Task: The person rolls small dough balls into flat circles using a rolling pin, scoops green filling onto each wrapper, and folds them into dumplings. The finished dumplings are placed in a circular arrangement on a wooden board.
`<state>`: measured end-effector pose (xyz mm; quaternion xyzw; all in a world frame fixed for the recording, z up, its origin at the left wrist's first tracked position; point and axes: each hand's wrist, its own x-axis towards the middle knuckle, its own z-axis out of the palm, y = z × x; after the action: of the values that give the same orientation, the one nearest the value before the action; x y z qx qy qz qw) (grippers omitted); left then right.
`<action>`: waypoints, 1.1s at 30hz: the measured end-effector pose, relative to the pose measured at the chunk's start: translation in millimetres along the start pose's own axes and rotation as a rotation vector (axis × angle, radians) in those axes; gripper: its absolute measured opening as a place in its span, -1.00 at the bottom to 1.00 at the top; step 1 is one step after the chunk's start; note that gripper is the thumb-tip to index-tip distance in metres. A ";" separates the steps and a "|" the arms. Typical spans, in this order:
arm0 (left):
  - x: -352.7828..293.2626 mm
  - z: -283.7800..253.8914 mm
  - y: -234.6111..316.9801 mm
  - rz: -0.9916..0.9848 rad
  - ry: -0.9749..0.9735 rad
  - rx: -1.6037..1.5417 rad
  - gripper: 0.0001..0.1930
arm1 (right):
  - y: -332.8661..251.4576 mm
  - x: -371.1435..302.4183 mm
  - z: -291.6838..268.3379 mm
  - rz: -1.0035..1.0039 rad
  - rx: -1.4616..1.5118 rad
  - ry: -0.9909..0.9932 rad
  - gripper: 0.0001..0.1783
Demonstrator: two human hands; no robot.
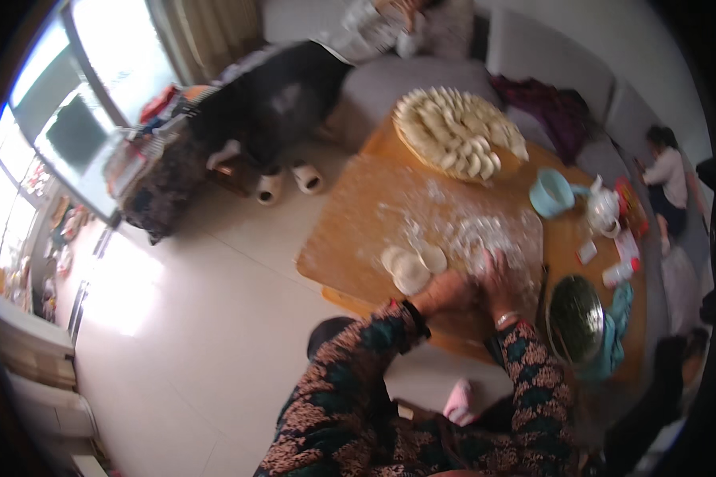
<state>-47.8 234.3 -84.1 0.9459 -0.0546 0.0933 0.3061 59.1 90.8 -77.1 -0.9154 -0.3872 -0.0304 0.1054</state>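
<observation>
My left hand [445,292] is low over the near side of a floury wooden board [350,215]; its fingers are blurred and turned away. Close beside it, my right hand [497,285] reaches over the flour with its fingers stretched out. Whatever lies under or between the two hands is hidden. Several round dumpling wrappers [410,273] overlap on the board just left of and beyond my left hand. White flour [485,234] is smeared across the board past my fingertips.
Dumplings [453,127] fill a round tray at the far end. On the right stand a light blue pot [550,193], a white teapot [604,211], a bottle [620,273] and a bowl of green filling [575,318] beside a teal cloth [617,330]. People [667,171] are nearby.
</observation>
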 end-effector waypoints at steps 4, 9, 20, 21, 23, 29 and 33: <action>-9.0 -7.2 -10.8 -0.143 0.050 -0.168 -0.76 | 27.4 -77.8 -14.3 -0.407 -0.295 0.026 -0.49; -14.9 -19.1 -2.4 -0.078 -0.076 -0.162 -0.73 | 13.8 -47.8 -1.7 -0.200 -0.032 0.213 -0.52; -4.6 -32.1 -8.3 -0.327 0.037 -0.414 -0.77 | 21.2 -91.9 -16.6 -0.205 -0.036 0.138 -0.50; -2.3 -30.9 -9.0 -0.365 0.004 -0.522 -0.76 | 25.3 -95.8 -15.9 -0.181 -0.037 0.128 -0.51; 2.0 -28.9 -6.5 -0.465 -0.064 -0.742 -0.75 | 28.2 -91.2 -15.0 -0.167 -0.044 0.173 -0.51; 11.5 -22.5 10.4 -0.069 -0.146 -0.154 -0.70 | 16.9 3.7 -3.6 -0.181 0.003 0.337 -0.42; 19.6 -17.1 5.9 0.158 0.022 -0.069 -0.80 | 12.5 20.3 -1.3 -0.179 0.064 0.404 -0.41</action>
<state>-32.0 238.7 -63.0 0.9264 -0.1291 0.1255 0.3306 82.2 96.3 -75.1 -0.8489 -0.4387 -0.2102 0.2066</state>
